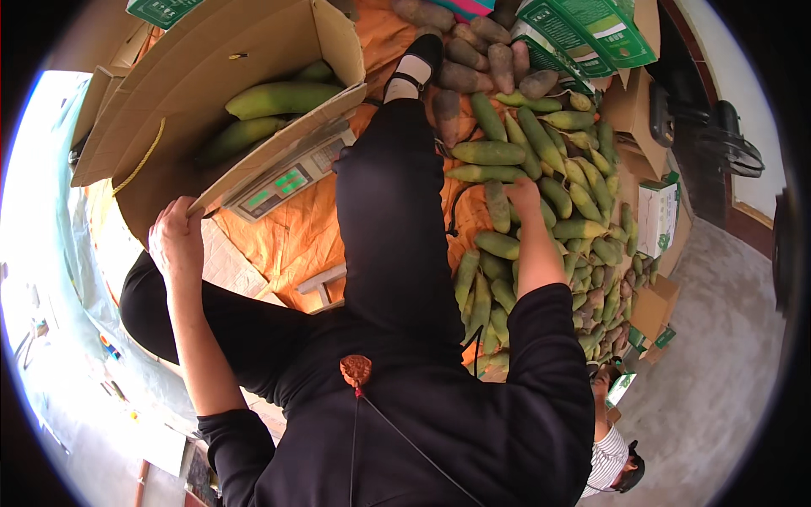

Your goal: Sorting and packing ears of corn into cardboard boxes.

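My left hand (176, 230) is closed on the near corner of a large open cardboard box (245, 42). Inside the box lie several long green radishes (272, 100). The box stands by a weighing scale (283, 182) with lit green digits. To the right, my right hand (522, 196) is closed round a short green radish (497, 208) at the edge of a big heap of green radishes (541, 139). Its fingertips are partly hidden.
Dark purplish roots (465, 76) lie at the far end of the heap, by my shoe. An orange sheet (291, 249) covers the ground. Green cartons (583, 38) and brown boxes (655, 308) line the right side. Another person in a striped top (606, 460) is at lower right.
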A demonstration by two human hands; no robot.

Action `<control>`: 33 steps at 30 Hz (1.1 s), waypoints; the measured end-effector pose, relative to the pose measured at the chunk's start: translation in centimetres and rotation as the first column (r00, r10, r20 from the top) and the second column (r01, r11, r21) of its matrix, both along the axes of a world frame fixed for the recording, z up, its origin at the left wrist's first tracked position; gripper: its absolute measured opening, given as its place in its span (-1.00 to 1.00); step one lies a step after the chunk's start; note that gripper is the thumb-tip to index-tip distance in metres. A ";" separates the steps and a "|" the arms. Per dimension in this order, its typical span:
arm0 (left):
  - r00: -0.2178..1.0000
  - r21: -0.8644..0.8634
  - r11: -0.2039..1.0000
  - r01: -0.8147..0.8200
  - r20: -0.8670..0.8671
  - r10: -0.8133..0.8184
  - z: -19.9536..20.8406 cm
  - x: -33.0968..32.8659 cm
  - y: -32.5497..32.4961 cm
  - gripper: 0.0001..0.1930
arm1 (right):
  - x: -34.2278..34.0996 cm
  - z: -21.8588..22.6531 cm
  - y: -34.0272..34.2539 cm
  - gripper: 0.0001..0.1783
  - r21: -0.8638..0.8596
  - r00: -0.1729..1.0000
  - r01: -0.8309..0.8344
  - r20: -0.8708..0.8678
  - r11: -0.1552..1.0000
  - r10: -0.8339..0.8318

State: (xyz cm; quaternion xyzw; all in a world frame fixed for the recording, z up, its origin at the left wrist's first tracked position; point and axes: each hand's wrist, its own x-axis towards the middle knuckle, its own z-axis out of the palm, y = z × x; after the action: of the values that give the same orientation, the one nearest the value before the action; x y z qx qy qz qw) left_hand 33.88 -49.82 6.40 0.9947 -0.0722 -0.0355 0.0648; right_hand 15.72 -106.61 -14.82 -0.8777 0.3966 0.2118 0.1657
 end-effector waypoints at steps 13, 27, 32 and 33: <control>0.999 -0.063 0.998 -0.023 -0.036 0.021 0.6 0.4 -0.9 -0.92 | -1.2 -1.8 6.2 -0.22 -0.140 0.934 0.041 -0.347 0.989 -0.088; 1.000 -0.031 1.000 0.001 0.006 -0.001 0.8 -0.1 -0.2 -0.92 | -1.6 -4.0 9.3 -0.31 -0.108 0.763 -0.421 -0.579 0.901 0.287; 0.999 -0.123 0.992 0.042 0.008 -0.041 -0.7 1.0 -1.3 -0.93 | -7.8 -8.1 2.5 -0.40 -0.020 0.998 -0.057 -0.006 0.998 0.057; 0.999 -0.071 0.997 0.032 0.011 -0.031 -0.4 0.6 -0.7 -0.93 | -6.0 -7.3 4.8 -0.40 0.018 0.997 -0.075 -0.004 0.997 0.075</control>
State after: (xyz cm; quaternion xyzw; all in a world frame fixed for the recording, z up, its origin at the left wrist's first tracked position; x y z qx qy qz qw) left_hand 34.49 -50.52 5.98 0.9906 -0.0895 -0.0292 0.0992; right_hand 9.69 -101.80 -22.15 -0.8900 0.3618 0.2234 0.1644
